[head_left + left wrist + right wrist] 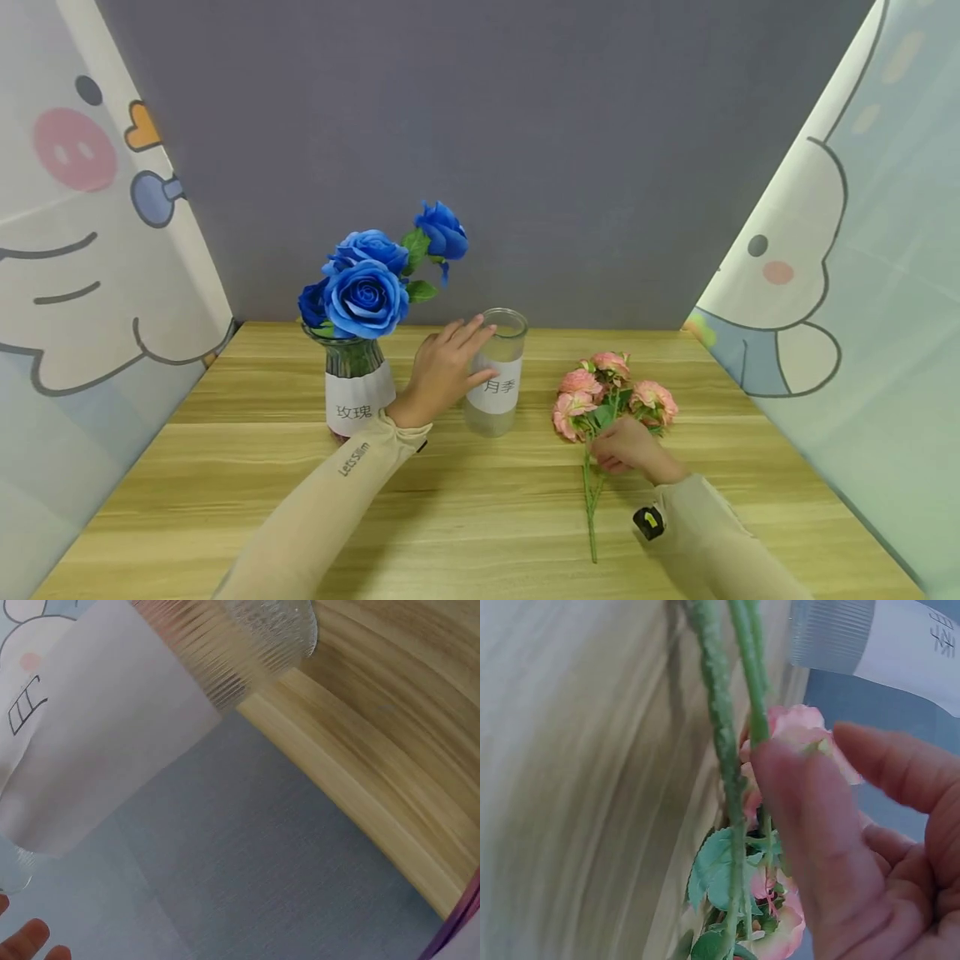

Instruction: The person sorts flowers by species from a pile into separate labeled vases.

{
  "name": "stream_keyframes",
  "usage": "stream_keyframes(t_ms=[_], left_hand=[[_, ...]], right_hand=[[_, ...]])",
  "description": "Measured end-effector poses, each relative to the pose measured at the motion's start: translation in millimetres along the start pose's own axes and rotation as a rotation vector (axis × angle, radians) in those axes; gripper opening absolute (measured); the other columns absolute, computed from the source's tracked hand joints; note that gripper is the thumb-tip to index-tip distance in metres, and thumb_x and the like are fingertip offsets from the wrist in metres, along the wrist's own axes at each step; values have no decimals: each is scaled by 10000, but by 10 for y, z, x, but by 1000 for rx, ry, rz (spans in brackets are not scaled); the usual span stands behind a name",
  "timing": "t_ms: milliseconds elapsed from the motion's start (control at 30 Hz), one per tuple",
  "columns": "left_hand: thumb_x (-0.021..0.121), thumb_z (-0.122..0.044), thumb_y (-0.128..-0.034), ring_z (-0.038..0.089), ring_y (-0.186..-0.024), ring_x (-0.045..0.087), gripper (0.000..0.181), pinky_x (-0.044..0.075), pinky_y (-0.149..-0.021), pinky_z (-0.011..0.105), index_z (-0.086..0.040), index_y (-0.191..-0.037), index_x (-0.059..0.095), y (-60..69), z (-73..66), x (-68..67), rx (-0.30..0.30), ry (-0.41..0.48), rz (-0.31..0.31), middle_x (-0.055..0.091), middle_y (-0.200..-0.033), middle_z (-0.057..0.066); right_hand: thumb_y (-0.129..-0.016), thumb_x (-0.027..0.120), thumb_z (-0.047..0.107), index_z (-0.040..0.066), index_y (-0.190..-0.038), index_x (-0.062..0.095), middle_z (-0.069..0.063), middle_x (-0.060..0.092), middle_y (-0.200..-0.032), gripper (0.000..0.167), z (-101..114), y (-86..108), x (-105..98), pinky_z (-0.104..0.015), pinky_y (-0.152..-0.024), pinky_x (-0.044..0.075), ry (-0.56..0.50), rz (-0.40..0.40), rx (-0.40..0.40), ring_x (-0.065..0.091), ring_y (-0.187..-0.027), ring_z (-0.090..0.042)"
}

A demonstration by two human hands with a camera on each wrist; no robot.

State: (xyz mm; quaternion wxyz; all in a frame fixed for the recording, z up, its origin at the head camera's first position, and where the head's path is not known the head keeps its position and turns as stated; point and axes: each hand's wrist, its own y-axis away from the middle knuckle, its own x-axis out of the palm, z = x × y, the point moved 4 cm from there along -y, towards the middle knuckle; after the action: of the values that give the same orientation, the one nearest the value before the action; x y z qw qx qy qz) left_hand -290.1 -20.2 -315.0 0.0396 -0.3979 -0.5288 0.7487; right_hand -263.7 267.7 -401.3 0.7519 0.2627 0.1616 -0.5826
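Observation:
My left hand (444, 371), fingers extended, is at the near left side of a clear glass vase (491, 422). This vase has a white paper label (127, 727) with black characters and holds no flowers. In the left wrist view the fingertips (28, 939) show by its rim; contact is unclear. My right hand (633, 450) is over the green stems (588, 500) of pink flowers (580, 383) lying on the table. The right wrist view shows the thumb (817, 840) beside a stem, apart from the forefinger, with no stem between them.
Left of the empty vase stands another labelled glass vase (352, 360) holding several blue roses (367, 296), one leaning out to the right. Both stand on a wooden table (465, 525). A grey panel (480, 158) rises behind, and cartoon-printed sheets (892, 275) flank the sides.

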Motion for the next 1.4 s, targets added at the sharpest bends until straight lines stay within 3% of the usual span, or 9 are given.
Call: stream_keyframes(t_ms=[267, 433, 700, 833, 1033, 1167, 1400], left_hand=[[923, -382, -573, 294, -1060, 617, 827, 525, -730, 406, -77, -1266, 588, 76, -39, 94, -52, -23, 45, 579, -1316, 141], [946, -327, -544, 304, -1069, 612, 831, 526, -741, 411, -69, -1247, 585, 89, -57, 120, -56, -12, 9, 578, -1312, 153], [949, -292, -550, 298, -1045, 618, 823, 526, -708, 401, -61, -1245, 574, 78, -75, 127, -53, 5, -9, 576, -1310, 166], [947, -280, -556, 278, -1038, 621, 819, 524, -691, 390, -55, -1247, 570, 63, -73, 126, -56, 12, -12, 573, -1313, 169], [940, -293, -568, 283, -1052, 615, 813, 524, -711, 408, -74, -1260, 572, 79, -53, 130, -84, 24, 7, 562, -1333, 148], [928, -325, -578, 318, -1056, 596, 799, 516, -747, 438, -105, -1266, 584, 94, -33, 134, -117, 30, 32, 554, -1352, 114], [919, -312, -595, 303, -1034, 590, 780, 510, -749, 435, -104, -1264, 575, 87, -22, 129, -121, 76, 44, 531, -1375, 128]], right_hand=[[-850, 642, 22, -60, -709, 682, -55, 601, -526, 169, -51, -32, 90, -242, -446, 497, 47, 26, 58, 568, -437, -100], [-840, 675, 45, -9, -660, 655, -47, 584, -508, 189, -72, -71, 132, -228, -437, 487, 83, 10, 118, 533, -407, -82], [-840, 739, 169, 97, -533, 524, -17, 521, -448, 381, -44, -136, 175, -229, -412, 448, 228, -18, 156, 480, -386, -90], [-803, 783, 203, 87, -537, 545, -30, 523, -450, 375, 9, -156, 189, -259, -428, 473, 241, -24, 167, 493, -396, -109], [-802, 772, 128, 15, -573, 630, -36, 538, -451, 292, 51, -155, 220, -282, -443, 495, 237, -22, 153, 516, -400, -118], [-813, 750, 99, 17, -585, 636, -26, 535, -453, 268, -6, -184, 229, -243, -428, 474, 175, -4, 180, 498, -391, -95], [-850, 676, 40, -2, -692, 645, 5, 571, -496, 167, -163, -174, 174, -175, -455, 473, -170, 61, 220, 544, -434, -41]])
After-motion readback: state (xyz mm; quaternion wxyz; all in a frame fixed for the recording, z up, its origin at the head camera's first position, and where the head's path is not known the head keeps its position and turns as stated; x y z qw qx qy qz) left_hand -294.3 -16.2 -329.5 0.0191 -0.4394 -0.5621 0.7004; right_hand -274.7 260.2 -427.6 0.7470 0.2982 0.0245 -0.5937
